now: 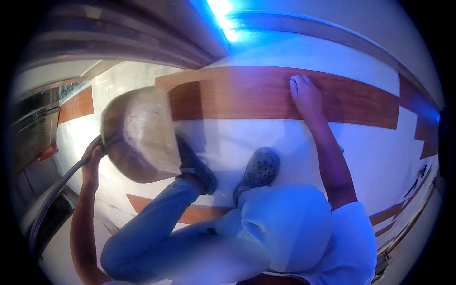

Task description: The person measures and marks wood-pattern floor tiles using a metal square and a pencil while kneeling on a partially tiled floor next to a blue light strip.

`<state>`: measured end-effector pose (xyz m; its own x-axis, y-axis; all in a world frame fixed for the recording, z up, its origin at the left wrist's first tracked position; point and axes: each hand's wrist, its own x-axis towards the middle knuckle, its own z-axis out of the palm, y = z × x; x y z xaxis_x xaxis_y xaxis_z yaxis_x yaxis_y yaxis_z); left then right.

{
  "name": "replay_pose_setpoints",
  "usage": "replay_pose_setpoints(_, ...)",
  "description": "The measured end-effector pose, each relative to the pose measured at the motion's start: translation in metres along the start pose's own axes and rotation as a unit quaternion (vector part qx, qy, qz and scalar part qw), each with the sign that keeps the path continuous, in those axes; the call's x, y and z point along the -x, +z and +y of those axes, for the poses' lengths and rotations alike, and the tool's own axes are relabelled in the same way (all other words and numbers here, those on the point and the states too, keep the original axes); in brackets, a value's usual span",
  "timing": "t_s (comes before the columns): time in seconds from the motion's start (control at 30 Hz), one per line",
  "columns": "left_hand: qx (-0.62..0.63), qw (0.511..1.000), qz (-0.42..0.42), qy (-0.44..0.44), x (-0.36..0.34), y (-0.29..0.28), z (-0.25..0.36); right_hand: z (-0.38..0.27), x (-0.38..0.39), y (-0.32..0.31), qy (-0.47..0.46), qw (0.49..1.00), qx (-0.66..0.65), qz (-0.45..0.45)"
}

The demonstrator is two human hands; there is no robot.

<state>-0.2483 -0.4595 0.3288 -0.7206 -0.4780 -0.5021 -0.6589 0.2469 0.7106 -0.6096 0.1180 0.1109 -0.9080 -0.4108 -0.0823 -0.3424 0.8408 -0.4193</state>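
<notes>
In my left hand [92, 159], at the left, is the dark handle of a shovel [145, 135], gripped close to its wide, dull metal blade. The blade is rounded toward the handle and straight along its right edge. It is slightly blurred and hides part of a brown wood-look strip [247, 92] behind it. My right hand [306, 97] is over that strip, farther to the right. Its fingers are curled closed, and whatever they may hold cannot be made out.
My feet, in dark clogs [261, 166] with holes, rest on a pale floor [228, 137] between my hands. Long brown ridged edges [156, 38] run across the upper left. A bright blue light [221, 14] shines at the top. Dark objects [35, 128] stand at far left.
</notes>
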Motion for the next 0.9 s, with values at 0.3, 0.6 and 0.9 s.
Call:
replay_pose_setpoints(0.3, 0.24, 0.962, 0.108, -0.071, 0.1, -0.014, -0.169, 0.098, 0.15, -0.022, 0.107, 0.982, 0.158, -0.01)
replay_pose_setpoints(0.6, 0.308, 0.899, 0.276, -0.147, 0.081, 0.05, -0.295, 0.159, 0.215, -0.048, 0.078, 0.97, 0.217, -0.08)
replay_pose_setpoints(0.9, 0.321, 0.857, 0.341, -0.215, 0.066, 0.052, -0.297, 0.145, 0.236, -0.074, 0.154, 0.984, 0.01, -0.086)
